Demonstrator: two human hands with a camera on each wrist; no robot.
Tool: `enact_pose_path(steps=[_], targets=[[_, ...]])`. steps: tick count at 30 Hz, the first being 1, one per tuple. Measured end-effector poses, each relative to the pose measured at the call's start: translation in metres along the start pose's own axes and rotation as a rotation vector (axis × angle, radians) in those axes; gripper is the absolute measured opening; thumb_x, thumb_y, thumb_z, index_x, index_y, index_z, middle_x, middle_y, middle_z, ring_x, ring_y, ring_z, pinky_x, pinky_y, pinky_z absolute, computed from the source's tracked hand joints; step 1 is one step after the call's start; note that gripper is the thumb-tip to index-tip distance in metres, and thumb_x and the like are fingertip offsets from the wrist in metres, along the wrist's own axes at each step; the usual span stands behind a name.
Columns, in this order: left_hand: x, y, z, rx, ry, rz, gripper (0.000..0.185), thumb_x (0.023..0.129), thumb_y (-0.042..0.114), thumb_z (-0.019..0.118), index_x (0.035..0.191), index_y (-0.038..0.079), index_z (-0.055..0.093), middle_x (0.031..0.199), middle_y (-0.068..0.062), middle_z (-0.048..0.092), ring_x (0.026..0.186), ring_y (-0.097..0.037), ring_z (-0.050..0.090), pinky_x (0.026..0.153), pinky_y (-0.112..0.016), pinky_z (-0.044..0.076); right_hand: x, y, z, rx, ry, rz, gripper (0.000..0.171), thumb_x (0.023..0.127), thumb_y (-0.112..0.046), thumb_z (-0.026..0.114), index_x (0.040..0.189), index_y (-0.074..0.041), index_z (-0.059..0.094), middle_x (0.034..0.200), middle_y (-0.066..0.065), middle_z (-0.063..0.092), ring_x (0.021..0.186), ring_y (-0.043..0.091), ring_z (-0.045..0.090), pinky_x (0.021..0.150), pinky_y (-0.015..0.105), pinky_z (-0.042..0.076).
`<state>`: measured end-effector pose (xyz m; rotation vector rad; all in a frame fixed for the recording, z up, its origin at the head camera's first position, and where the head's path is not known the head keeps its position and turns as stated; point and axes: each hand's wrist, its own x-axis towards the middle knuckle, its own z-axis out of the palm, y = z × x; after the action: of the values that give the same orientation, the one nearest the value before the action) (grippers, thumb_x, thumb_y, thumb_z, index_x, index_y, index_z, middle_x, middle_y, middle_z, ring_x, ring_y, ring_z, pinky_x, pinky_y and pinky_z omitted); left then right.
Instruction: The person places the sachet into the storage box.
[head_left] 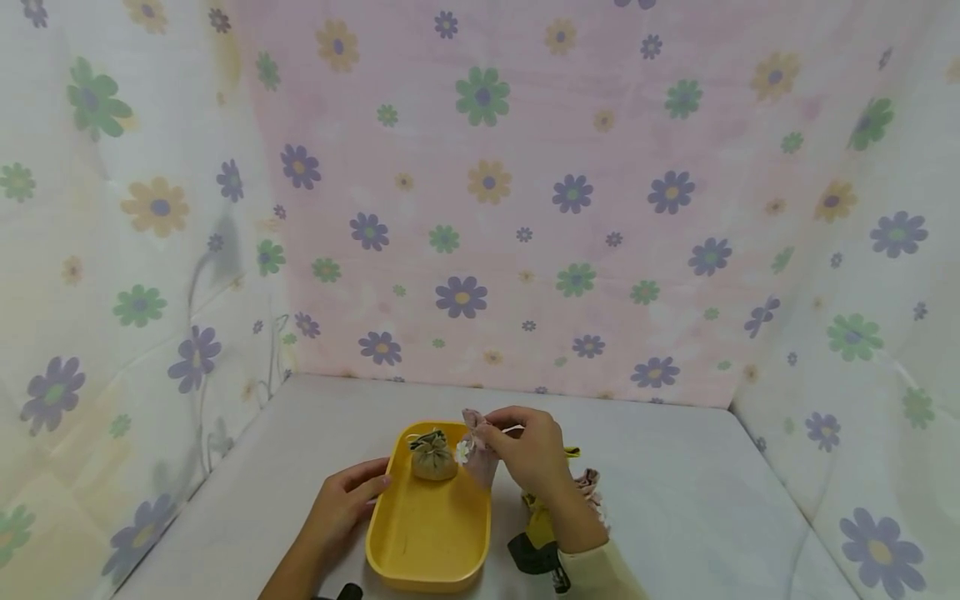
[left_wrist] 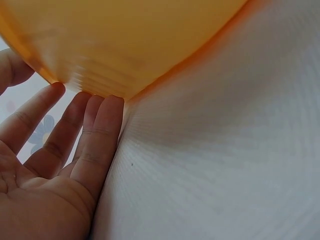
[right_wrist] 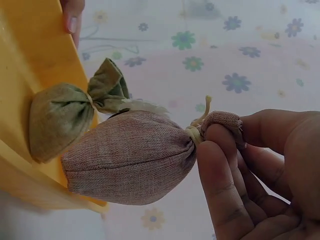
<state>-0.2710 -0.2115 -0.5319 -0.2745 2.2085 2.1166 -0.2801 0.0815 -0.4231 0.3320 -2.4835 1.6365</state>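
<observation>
Cream sleeve [head_left: 600, 571], right arm

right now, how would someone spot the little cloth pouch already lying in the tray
Find the yellow plastic tray on the grey table. At its far end lies a small olive-green cloth pouch, tied at the neck. Unlike the pinkish-brown cloth pouch that the right hand pinches, no hand touches it.

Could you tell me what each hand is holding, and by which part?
The right hand pinches the pinkish sachet by its tied neck. The left hand holds nothing; its straight fingers touch the yellow tray's side.
</observation>
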Motion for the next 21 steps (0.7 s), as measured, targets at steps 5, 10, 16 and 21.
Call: enact_pose_path(steps=[5, 10, 16, 21], targets=[[0.001, -0.002, 0.000, -0.019, -0.002, -0.003, 0.051, 0.091, 0.033, 0.080, 0.135, 0.010, 0.069, 0.141, -0.011, 0.065, 0.120, -0.022, 0.068, 0.090, -0.037, 0.064, 0.003, 0.003, 0.008, 0.031, -0.014, -0.011, 0.016, 0.095, -0.032, 0.077, 0.103, -0.020, 0.080, 0.098, 0.002, 0.074, 0.080, 0.013, 0.074, 0.065, 0.027, 0.064], [0.002, -0.003, 0.000, -0.024, -0.006, -0.004, 0.052, 0.090, 0.035, 0.081, 0.134, 0.010, 0.069, 0.140, -0.010, 0.065, 0.118, -0.021, 0.069, 0.090, -0.037, 0.064, 0.005, 0.006, 0.011, 0.012, -0.018, -0.020, 0.016, 0.095, -0.034, 0.076, 0.104, -0.021, 0.080, 0.098, 0.000, 0.073, 0.080, 0.012, 0.073, 0.065, 0.026, 0.064], [0.001, -0.002, 0.000, -0.019, -0.007, 0.004, 0.052, 0.090, 0.035, 0.081, 0.134, 0.010, 0.069, 0.140, -0.010, 0.066, 0.118, -0.022, 0.069, 0.089, -0.037, 0.064, 0.007, 0.009, 0.013, 0.003, -0.025, -0.015, 0.016, 0.096, -0.032, 0.075, 0.105, -0.019, 0.080, 0.098, 0.000, 0.073, 0.080, 0.013, 0.072, 0.065, 0.026, 0.064], [0.000, -0.001, -0.001, -0.004, -0.009, 0.013, 0.053, 0.090, 0.036, 0.081, 0.134, 0.010, 0.069, 0.141, -0.010, 0.065, 0.120, -0.022, 0.068, 0.090, -0.037, 0.064, 0.011, 0.019, 0.017, 0.000, -0.031, -0.005, 0.015, 0.096, -0.031, 0.075, 0.104, -0.019, 0.080, 0.098, 0.000, 0.073, 0.081, 0.013, 0.072, 0.065, 0.026, 0.064]])
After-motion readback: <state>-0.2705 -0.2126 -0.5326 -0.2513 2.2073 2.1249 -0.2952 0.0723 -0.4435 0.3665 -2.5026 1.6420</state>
